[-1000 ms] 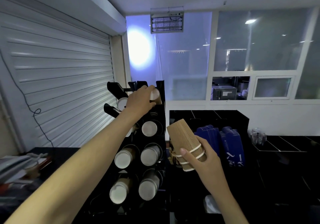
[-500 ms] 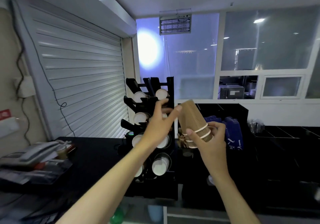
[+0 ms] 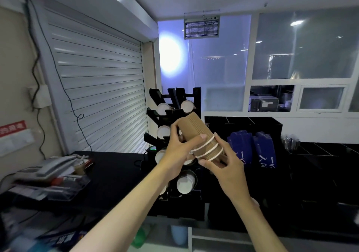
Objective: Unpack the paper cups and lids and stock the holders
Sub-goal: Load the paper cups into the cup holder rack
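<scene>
**Holding a short stack of ribbed cups in front of the rack**

Gripping from both sides, the two hands hold a stack of brown ribbed paper cups (image 3: 202, 138) tilted in mid-air, closed bottom up and to the left, white rims down and to the right. The left hand (image 3: 177, 154) curls its grip round the upper cup, thumb (image 3: 196, 140) lying across the ribbed wall and fingers behind it. The right hand (image 3: 226, 169) pinches the rim end from below, thumb at the lowest rim and a fingertip (image 3: 216, 137) over the top rim.

Just behind the stack stands a black cup holder rack (image 3: 196, 96) on the dark surface (image 3: 108, 174), several slots showing the white bottoms of stored cups (image 3: 187, 105). To the right, blue folded cartons (image 3: 250, 148) stand upright in a black divided organiser (image 3: 272, 123). At far left a grey telephone (image 3: 50, 165) rests on a pile of papers, beside a closed white roller shutter (image 3: 101, 88).
</scene>
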`<state>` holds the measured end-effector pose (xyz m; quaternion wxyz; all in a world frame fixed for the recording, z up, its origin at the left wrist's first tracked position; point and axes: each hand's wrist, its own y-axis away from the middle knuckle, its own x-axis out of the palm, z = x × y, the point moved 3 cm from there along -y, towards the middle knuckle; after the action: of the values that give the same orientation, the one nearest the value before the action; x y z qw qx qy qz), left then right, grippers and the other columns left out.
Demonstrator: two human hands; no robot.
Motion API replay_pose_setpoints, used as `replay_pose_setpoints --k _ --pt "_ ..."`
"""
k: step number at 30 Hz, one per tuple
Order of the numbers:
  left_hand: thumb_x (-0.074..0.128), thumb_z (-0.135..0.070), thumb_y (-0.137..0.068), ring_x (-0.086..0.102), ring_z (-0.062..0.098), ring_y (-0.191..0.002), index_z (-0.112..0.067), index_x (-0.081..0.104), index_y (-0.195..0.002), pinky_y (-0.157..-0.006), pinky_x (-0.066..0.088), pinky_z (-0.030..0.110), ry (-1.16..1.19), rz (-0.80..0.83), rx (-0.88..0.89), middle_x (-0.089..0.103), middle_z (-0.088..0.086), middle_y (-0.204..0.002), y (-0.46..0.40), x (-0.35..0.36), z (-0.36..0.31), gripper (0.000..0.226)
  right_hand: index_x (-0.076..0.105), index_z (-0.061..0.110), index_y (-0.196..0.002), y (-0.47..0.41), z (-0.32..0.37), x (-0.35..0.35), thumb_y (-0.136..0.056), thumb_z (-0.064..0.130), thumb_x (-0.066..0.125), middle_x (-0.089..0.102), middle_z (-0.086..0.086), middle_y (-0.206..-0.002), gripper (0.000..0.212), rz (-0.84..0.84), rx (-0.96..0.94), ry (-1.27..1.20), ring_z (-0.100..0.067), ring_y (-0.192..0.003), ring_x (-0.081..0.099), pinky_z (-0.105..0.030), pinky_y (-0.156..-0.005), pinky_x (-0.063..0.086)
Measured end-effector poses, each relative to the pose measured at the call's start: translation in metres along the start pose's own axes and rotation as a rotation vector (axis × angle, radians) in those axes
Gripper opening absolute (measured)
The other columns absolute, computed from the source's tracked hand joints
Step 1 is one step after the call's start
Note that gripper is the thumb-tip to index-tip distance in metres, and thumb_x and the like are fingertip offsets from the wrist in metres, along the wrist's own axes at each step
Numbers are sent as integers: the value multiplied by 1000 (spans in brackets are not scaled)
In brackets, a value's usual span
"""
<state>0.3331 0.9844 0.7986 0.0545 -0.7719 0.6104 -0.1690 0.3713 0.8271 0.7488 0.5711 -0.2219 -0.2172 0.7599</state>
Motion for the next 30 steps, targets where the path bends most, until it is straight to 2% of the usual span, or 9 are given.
replay_pose_setpoints --k 4,6,9,12,18,22,25,27,30 --pt "91 -23 -81 73 18 -111 -35 46 -135 -92 62 48 -140 -46 89 69 6 -130 -18 -5 -21 72 30 49 -159 -14 1 3 -81 44 84 55 25 -146 95 73 3 17 5 -131 56 -22 -106 47" --pt "93 -29 -78 71 10 -110 -34 45 -132 -95 60 36 -255 -98 195 68 0 -127 -34 -11 -42 72 22 49 -161 -24 -4 2 -85 43 80 45 25 -155 96 111 29 22 6 -135 50 -14 -101 43" --pt "94 -24 -76 69 -3 -100 -32 39 -135 -87 57 24 -344 -172 339 65 -6 -123 -63 -23 -73 81 31 39 -161 -42 -20 -7 -95 32 75 45 15 -154 80 111 88 93 3 -133 49 -4 -91 43" --pt "95 -21 -73 66 10 -112 -36 35 -142 -96 58 34 -412 -215 453 59 -11 -127 -94 -33 -89 93 41 31 -157 -56 -38 -9 -99 30 71 54 12 -145 66 155 97 251 -1 -130 53 -1 -90 40" --pt "96 -23 -68 59 18 -122 -33 41 -142 -100 55 48 -638 -252 576 56 -5 -137 -145 -50 -81 92 33 38 -161 -74 -56 5 -103 29 64 54 13 -144 66 267 99 323 15 -106 52 -20 -102 38" --pt "96 -25 -71 51 13 -130 -25 43 -146 -106 50 47 -758 -268 672 51 -7 -143 -165 -55 -62 92 28 38 -162 -86 -74 13 -105 28 61 48 32 -95 67 345 98 342 13 -83 45 -25 -97 39" --pt "96 -28 -70 50 14 -133 -24 44 -146 -108 50 48 -799 -241 684 48 -6 -143 -179 -57 -50 92 31 39 -161 -95 -84 13 -105 27 61 42 34 -86 64 326 99 334 13 -81 46 -23 -92 41" --pt "95 -26 -72 50 15 -133 -24 44 -148 -109 49 46 -896 -192 700 46 -4 -142 -185 -54 -46 91 34 40 -160 -98 -86 12 -105 29 61 47 38 -92 63 326 69 335 14 -88 52 -20 -94 42" --pt "93 -23 -75 50 19 -133 -22 43 -150 -108 48 40 -1085 -144 739 45 -2 -144 -189 -46 -41 90 33 40 -161 -99 -89 12 -103 32 64 50 33 -140 66 357 34 335 6 -132 50 -22 -111 41"
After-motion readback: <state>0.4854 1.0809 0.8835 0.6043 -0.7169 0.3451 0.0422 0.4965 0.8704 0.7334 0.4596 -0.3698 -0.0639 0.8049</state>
